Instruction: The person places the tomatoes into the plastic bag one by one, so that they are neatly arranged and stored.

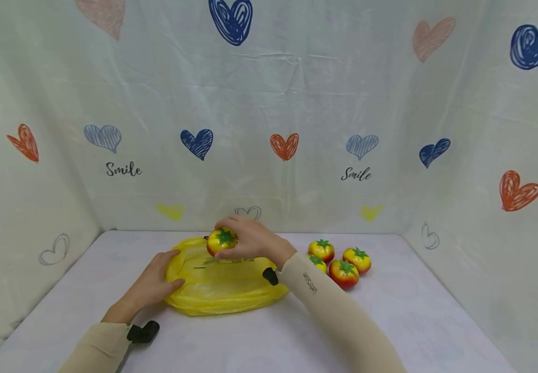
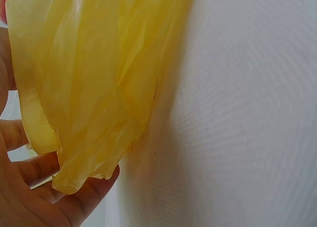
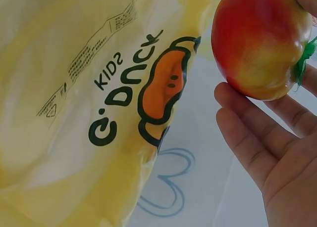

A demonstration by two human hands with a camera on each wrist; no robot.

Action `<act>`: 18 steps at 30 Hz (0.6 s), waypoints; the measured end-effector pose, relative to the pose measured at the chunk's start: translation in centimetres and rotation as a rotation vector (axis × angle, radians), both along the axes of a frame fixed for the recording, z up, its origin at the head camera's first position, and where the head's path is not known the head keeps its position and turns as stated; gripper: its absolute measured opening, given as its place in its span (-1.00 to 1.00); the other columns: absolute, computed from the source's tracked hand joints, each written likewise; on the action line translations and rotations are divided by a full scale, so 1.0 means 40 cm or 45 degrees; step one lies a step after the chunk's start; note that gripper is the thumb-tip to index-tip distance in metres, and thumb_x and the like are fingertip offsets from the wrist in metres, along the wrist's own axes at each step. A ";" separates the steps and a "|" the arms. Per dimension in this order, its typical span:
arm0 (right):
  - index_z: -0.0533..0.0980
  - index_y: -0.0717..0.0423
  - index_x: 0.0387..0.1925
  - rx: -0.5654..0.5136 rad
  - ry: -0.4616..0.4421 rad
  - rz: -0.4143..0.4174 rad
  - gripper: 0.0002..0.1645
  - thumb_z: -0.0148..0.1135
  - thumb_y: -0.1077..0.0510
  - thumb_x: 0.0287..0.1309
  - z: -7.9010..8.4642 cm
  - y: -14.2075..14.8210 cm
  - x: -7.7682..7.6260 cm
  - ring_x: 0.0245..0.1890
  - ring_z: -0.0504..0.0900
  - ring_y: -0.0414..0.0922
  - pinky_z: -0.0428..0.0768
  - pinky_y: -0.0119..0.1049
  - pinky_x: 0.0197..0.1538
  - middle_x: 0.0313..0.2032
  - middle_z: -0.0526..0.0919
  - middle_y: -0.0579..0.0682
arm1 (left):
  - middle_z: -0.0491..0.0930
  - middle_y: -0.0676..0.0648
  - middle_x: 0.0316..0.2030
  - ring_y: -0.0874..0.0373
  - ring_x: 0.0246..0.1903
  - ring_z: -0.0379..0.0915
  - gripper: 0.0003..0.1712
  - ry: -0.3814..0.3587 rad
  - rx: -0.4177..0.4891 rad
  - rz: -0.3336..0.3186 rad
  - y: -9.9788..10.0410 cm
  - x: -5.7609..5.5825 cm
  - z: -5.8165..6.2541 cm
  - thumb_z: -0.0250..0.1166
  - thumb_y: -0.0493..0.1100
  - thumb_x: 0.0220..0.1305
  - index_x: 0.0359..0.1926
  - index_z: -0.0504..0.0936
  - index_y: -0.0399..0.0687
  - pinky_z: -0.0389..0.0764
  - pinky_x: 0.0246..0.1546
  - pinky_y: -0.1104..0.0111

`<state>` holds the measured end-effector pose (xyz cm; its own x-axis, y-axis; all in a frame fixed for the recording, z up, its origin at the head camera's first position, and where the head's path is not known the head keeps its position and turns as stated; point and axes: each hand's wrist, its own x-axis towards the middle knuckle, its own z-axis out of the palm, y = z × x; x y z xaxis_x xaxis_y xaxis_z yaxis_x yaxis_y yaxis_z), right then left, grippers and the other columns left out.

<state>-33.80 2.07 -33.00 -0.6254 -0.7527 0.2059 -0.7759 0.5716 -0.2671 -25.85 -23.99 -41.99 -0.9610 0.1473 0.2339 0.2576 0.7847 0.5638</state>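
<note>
My right hand (image 1: 245,239) holds a red-and-yellow toy tomato (image 1: 221,241) with a green leafy top over the far part of a yellow plastic bag (image 1: 222,290). In the right wrist view, the tomato (image 3: 260,44) sits between thumb and fingers, beside the bag's printed side (image 3: 64,138). At the bag's left end, my left hand (image 1: 159,277) touches it with thumb and fingers spread apart. The left wrist view shows crumpled yellow plastic (image 2: 99,88) lying over the left fingers (image 2: 86,195); part of that hand is out of frame.
Several more toy tomatoes (image 1: 344,274) stand in a cluster right of the bag, partly behind my right sleeve (image 1: 329,305). A white table (image 1: 418,311) lies under everything. Pale curtains with hearts (image 1: 325,93) enclose the back and sides.
</note>
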 end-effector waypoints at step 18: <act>0.38 -0.34 0.15 0.024 -0.134 -0.006 -0.25 0.35 -0.38 -0.11 -0.053 -0.084 -0.036 -0.06 0.40 -0.26 0.48 -0.41 0.05 0.07 0.37 -0.23 | 0.26 -0.42 0.17 -0.31 0.15 0.23 -0.19 0.018 -0.009 -0.016 -0.004 -0.003 -0.003 0.34 -0.19 0.09 0.29 0.22 -0.40 0.23 0.19 -0.21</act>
<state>-35.23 -1.28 -35.13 -0.6465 -0.7527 0.1248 -0.7413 0.5810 -0.3361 -25.96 -24.15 -42.11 -0.9557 0.1614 0.2461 0.2754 0.7853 0.5545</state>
